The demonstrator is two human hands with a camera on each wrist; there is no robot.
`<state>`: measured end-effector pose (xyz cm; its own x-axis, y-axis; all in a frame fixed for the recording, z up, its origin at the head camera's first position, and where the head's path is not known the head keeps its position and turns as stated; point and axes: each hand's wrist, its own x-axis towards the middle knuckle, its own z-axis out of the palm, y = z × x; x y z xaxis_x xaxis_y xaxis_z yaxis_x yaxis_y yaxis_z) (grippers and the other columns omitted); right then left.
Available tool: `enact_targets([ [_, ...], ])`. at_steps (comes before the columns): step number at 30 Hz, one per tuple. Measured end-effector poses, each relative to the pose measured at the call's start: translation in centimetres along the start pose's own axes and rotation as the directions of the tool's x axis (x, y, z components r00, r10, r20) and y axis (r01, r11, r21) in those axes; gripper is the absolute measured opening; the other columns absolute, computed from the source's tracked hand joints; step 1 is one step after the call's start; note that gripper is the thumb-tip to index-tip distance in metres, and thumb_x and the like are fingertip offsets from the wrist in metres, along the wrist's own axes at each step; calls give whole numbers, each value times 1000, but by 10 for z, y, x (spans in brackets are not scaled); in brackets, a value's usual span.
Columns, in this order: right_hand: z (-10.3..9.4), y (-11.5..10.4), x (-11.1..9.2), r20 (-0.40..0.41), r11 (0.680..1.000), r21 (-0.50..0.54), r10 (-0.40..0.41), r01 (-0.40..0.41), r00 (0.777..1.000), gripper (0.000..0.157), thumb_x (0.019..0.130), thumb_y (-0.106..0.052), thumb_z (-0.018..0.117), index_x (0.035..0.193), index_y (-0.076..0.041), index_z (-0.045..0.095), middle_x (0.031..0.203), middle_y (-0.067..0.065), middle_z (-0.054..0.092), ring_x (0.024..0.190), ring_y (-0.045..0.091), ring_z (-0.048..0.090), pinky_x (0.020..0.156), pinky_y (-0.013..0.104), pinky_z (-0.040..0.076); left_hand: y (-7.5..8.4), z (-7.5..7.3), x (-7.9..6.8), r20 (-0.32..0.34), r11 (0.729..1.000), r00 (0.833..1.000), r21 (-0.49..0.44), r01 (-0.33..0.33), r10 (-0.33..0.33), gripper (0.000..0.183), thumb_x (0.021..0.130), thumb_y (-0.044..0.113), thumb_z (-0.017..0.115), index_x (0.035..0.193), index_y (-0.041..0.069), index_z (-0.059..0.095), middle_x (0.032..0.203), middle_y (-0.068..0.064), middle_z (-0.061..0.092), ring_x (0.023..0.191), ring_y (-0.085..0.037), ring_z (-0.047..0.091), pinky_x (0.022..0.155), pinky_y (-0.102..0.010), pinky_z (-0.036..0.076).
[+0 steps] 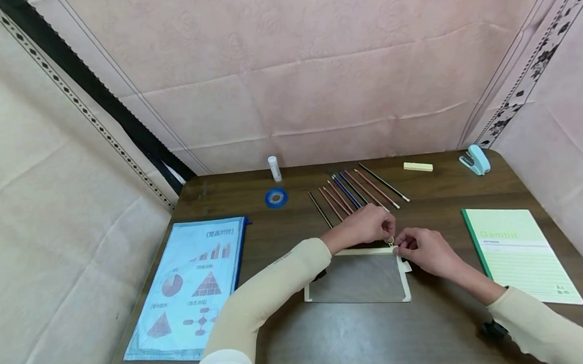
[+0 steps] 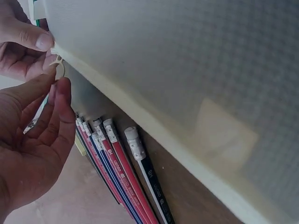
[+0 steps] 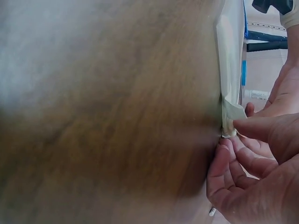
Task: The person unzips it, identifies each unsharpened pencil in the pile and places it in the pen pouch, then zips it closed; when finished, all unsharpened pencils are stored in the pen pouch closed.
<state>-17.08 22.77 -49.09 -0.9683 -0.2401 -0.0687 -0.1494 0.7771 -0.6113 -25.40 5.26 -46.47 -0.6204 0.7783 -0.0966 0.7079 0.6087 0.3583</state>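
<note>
A translucent grey mesh zipper pouch (image 1: 361, 283) with cream edging lies at the front middle of the table. My left hand (image 1: 365, 226) pinches the ring-shaped zipper pull (image 2: 60, 70) at the pouch's upper right corner. My right hand (image 1: 426, 250) pinches that same corner between thumb and fingers, just beside the pull. A small pale tab (image 3: 235, 108) sticks out near the right fingertips. In the left wrist view, a pale square patch (image 2: 226, 135) shows on the mesh. Several red, blue and black pencils (image 1: 353, 192) lie in a row right behind the pouch.
A blue document folder (image 1: 210, 290) with printed charts lies left, and a green notebook (image 1: 525, 257) right. Along the back are a glue stick (image 1: 274, 169), blue tape roll (image 1: 276, 197), pale yellow eraser-like block (image 1: 418, 166) and light blue stapler (image 1: 475, 160). Curtains (image 1: 316, 82) surround the table (image 1: 300, 346).
</note>
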Motion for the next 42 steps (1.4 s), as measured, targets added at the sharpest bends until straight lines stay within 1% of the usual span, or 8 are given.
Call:
enact_targets([
  [8, -6, -1, -4, 48, 1000, 28, 2, -3, 999, 10, 90, -25, 66, 95, -16, 69, 80, -2, 67, 71, 14, 57, 62, 25, 48, 3, -3, -14, -32, 990, 997, -122, -72, 68, 8, 90, 26, 68, 82, 28, 68, 77, 19, 64, 70, 4, 56, 64, -10, 44],
  [16, -8, -9, -13, 40, 992, 123, -31, 25, 999, 18, 90, -40, 65, 96, -24, 68, 84, -6, 69, 75, 13, 60, 65, 22, 52, 8, -17, -43, -106, 969, 981, -169, -178, 162, 5, 91, 27, 67, 87, 25, 68, 80, 18, 64, 73, 8, 57, 66, -6, 46],
  [22, -14, -27, -28, -115, 983, 133, -110, 125, 987, 14, 88, -42, 67, 97, -31, 65, 82, -11, 66, 73, 9, 59, 64, 22, 52, 14, -37, -75, -214, 972, 961, -120, -204, 176, 7, 91, 31, 65, 90, 26, 69, 85, 18, 64, 73, 7, 54, 65, -7, 45],
  [26, -18, -43, -35, -187, 975, 132, -153, 179, 970, 12, 87, -39, 69, 97, -34, 65, 81, -13, 63, 71, 7, 58, 62, 22, 51, 18, -50, -94, -246, 968, 947, -91, -233, 205, 8, 91, 31, 64, 94, 26, 69, 88, 18, 63, 72, 6, 52, 64, -6, 44],
  [30, -19, -54, -40, -229, 964, 134, -195, 229, 954, 12, 86, -36, 71, 96, -34, 65, 81, -13, 61, 70, 5, 57, 61, 20, 50, 18, -55, -110, -256, 959, 932, -49, -278, 257, 7, 91, 31, 63, 94, 26, 68, 94, 18, 60, 77, 6, 52, 68, -5, 44],
  [34, -19, -61, -43, -267, 945, 112, -269, 307, 926, 14, 84, -31, 73, 96, -34, 66, 82, -15, 60, 70, 2, 56, 59, 18, 49, 16, -56, -122, -253, 951, 920, 4, -308, 299, 6, 92, 30, 62, 95, 26, 66, 99, 18, 57, 85, 9, 52, 76, -6, 47],
  [39, -19, -65, -46, -278, 922, 73, -347, 379, 896, 19, 82, -28, 76, 96, -35, 66, 84, -19, 61, 71, -2, 55, 58, 19, 49, 19, -59, -134, -235, 947, 918, 56, -315, 319, 5, 93, 28, 62, 95, 25, 66, 99, 18, 58, 90, 5, 55, 81, -8, 47],
  [42, -19, -65, -47, -281, 919, 64, -357, 388, 891, 19, 81, -27, 77, 96, -34, 66, 84, -19, 61, 71, -2, 55, 57, 21, 50, 19, -61, -138, -224, 948, 921, 74, -310, 319, 5, 92, 29, 62, 94, 26, 66, 99, 19, 58, 92, 4, 55, 81, -7, 46],
])
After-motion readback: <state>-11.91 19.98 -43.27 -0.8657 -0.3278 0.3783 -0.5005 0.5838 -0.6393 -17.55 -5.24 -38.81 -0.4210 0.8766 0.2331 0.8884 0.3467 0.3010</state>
